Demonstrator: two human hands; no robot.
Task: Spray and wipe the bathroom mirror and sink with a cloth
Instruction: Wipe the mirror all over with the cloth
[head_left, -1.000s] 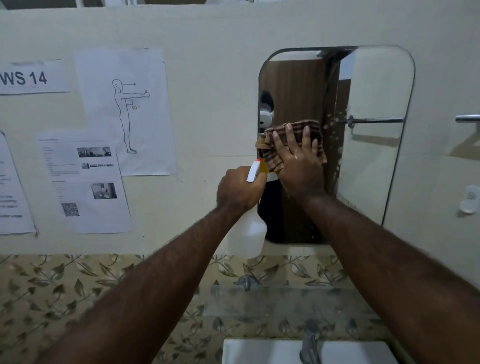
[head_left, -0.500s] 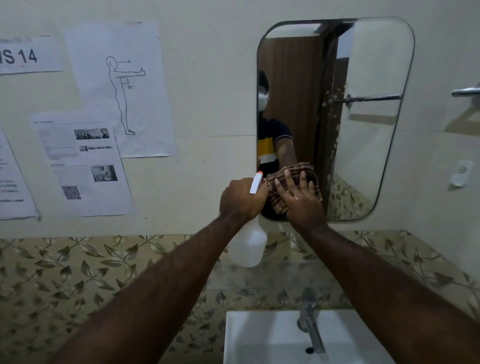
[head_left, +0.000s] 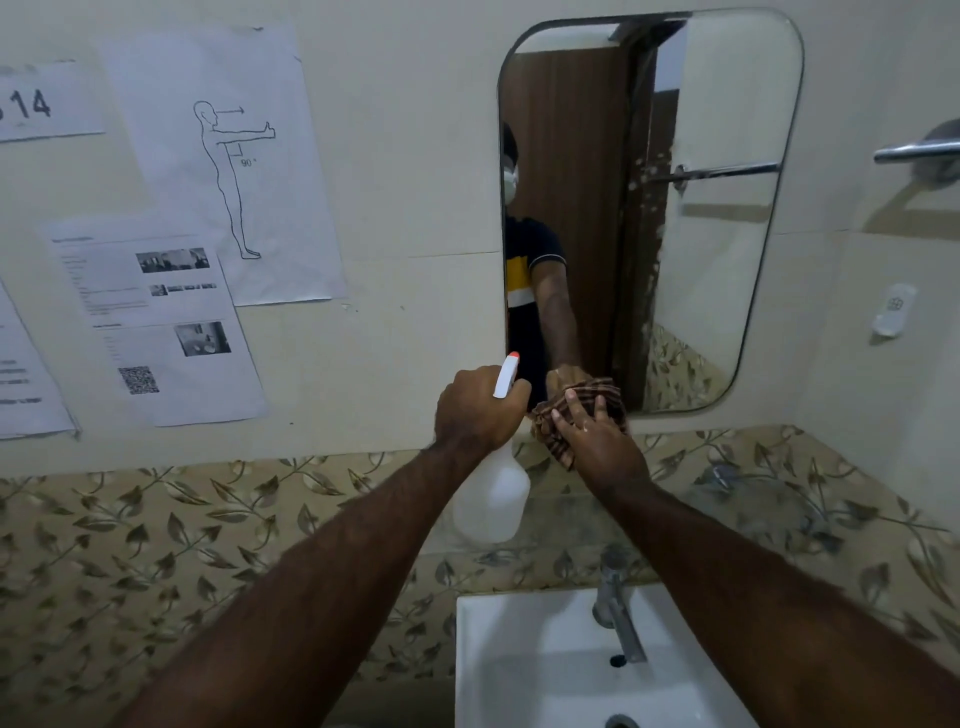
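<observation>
A rounded mirror (head_left: 717, 218) hangs on the cream wall, with spray spots down its middle. My right hand (head_left: 597, 436) presses a brown checked cloth (head_left: 558, 436) flat against the mirror's bottom left edge. Just left of it, my left hand (head_left: 475, 408) grips the neck of a white spray bottle (head_left: 491, 499) with a red-tipped nozzle, which hangs below my fist. A white sink (head_left: 524, 665) with a chrome tap (head_left: 615, 608) sits below my arms.
Several paper sheets (head_left: 218, 156) are stuck to the wall at left. A chrome towel bar (head_left: 917, 150) and a small white holder (head_left: 893, 309) are on the wall at right. Leaf-patterned tiles (head_left: 130, 525) run behind the sink. A glass shelf (head_left: 571, 506) sits above the tap.
My right hand has slid the cloth down the mirror from its middle to its bottom left edge. My left hand and the bottle stayed close beside it. The view tilted downward, showing more of the sink.
</observation>
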